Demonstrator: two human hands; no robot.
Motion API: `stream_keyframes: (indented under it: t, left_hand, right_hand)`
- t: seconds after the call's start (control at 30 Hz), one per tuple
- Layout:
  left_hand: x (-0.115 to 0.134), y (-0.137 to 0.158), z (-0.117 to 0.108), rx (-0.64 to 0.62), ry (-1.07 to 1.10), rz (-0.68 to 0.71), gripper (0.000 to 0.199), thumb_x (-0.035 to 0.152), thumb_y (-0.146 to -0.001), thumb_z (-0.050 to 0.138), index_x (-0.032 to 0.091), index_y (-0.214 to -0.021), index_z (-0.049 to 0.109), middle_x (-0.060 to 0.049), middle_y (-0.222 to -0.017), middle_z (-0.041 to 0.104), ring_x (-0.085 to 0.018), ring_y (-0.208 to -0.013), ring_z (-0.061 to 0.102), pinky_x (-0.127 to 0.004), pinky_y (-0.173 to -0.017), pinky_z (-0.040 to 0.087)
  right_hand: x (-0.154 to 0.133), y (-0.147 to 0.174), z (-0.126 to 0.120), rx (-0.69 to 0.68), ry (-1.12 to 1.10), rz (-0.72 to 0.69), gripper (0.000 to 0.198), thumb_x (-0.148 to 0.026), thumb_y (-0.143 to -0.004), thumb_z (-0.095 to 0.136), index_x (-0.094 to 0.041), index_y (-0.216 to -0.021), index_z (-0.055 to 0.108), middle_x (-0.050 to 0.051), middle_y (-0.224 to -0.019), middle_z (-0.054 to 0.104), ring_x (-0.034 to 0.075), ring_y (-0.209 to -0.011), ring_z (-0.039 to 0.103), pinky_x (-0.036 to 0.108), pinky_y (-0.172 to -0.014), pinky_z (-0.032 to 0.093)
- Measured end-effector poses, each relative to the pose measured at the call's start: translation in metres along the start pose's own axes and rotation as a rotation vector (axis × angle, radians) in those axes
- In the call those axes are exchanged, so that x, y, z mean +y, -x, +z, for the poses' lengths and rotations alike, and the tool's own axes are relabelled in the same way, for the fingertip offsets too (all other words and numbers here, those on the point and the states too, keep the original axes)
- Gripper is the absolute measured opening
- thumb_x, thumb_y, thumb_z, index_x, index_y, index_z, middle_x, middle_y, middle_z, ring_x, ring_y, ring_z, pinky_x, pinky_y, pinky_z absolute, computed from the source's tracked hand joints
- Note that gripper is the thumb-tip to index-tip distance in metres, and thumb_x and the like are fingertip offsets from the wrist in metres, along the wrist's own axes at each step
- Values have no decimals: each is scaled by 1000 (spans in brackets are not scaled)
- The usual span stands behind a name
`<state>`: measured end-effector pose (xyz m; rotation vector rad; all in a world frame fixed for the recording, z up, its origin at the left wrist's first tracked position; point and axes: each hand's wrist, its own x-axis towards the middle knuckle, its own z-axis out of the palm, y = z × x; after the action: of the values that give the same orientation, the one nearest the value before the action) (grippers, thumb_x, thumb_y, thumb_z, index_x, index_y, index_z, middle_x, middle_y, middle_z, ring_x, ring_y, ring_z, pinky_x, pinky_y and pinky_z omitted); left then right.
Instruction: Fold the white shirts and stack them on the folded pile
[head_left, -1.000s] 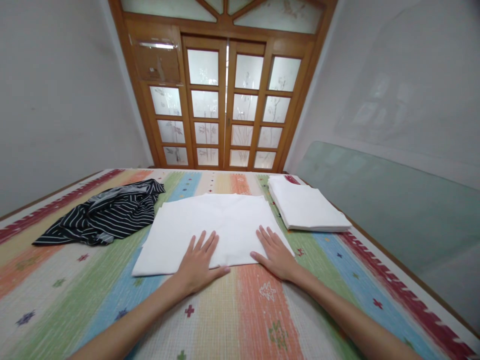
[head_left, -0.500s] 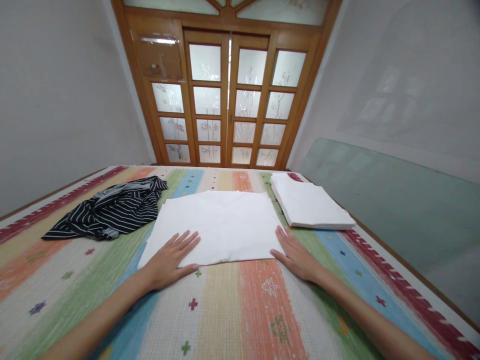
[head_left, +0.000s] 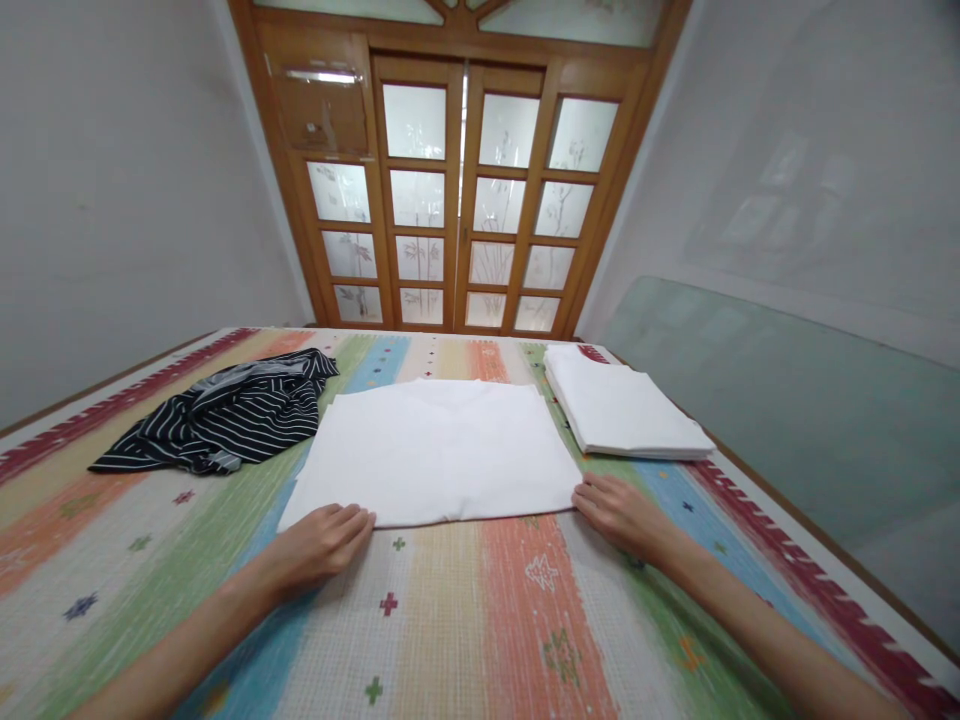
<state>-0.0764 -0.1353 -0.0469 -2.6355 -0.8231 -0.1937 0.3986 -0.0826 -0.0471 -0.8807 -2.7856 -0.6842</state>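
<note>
A folded white cloth garment (head_left: 450, 450) lies flat in front of me, its near edge towards me. My left hand (head_left: 330, 540) pinches that near edge left of its middle, fingers closed over the fabric. At the near right corner, my right hand (head_left: 619, 510) grips the cloth between thumb and fingers. The garment's layers show slightly offset along its left side. Its kind is not clear from the folded shape.
A stack of folded white cloth (head_left: 626, 405) sits to the right. On the left lies a crumpled black-and-white striped garment (head_left: 240, 415). The striped, colourful bedspread (head_left: 442, 620) spreads beneath everything. Beyond stand wooden doors with glass panes (head_left: 459, 200); a pale green panel (head_left: 787, 400) leans at the right wall.
Both hands lay flat with fingers spread on the white garment; now their fingers have closed on its near edge. The right hand has shifted right and towards me, to the corner.
</note>
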Motion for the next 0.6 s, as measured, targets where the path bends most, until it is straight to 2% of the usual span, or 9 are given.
stream_keyframes:
  t: [0.1, 0.27, 0.4, 0.5, 0.57, 0.6]
  left_hand:
    - [-2, 2, 7, -29, 7, 27, 28, 4, -89, 44, 14, -111, 57, -8, -93, 63, -19, -86, 60, -33, -74, 54]
    - [-6, 8, 18, 8, 109, -30, 26, 11, -94, 37, 16, -111, 57, -7, -91, 60, -18, -86, 57, -32, -78, 53]
    - [-3, 6, 7, 97, 170, -97, 27, 17, -97, 35, 19, -91, 62, -4, -79, 58, -15, -73, 54, -28, -68, 51]
    - [-1, -6, -5, 115, 219, -187, 32, 24, -96, 40, 19, -71, 60, -2, -68, 55, -14, -65, 52, -28, -64, 49]
    - [0, -24, -7, 130, 264, -293, 33, 29, -96, 41, 19, -73, 62, -3, -72, 59, -15, -69, 56, -30, -68, 50]
    - [0, -38, -6, 143, 285, -357, 32, 31, -96, 41, 19, -79, 65, -5, -78, 63, -16, -76, 59, -31, -73, 51]
  right_hand:
    - [1, 3, 1, 2, 5, -10, 24, -5, -89, 45, -15, -77, 63, 9, -75, 62, 21, -77, 57, 31, -68, 45]
    - [2, 13, 12, 14, -90, 58, 34, -4, -91, 34, -15, -83, 66, 11, -80, 64, 21, -82, 57, 31, -72, 45]
    - [3, 13, 7, -58, -142, 128, 33, -7, -89, 36, -17, -80, 66, 10, -78, 62, 22, -82, 56, 33, -73, 45]
    - [-2, -4, -8, -91, -191, 195, 20, -16, -81, 47, -19, -72, 65, 10, -76, 62, 24, -83, 54, 35, -74, 46]
    - [-11, -29, -17, -35, -256, 237, 17, -21, -79, 51, -19, -72, 66, 10, -82, 64, 24, -85, 55, 37, -78, 46]
    - [-18, -46, -20, 2, -296, 249, 19, -21, -81, 49, -18, -79, 68, 11, -91, 67, 24, -89, 55, 37, -82, 46]
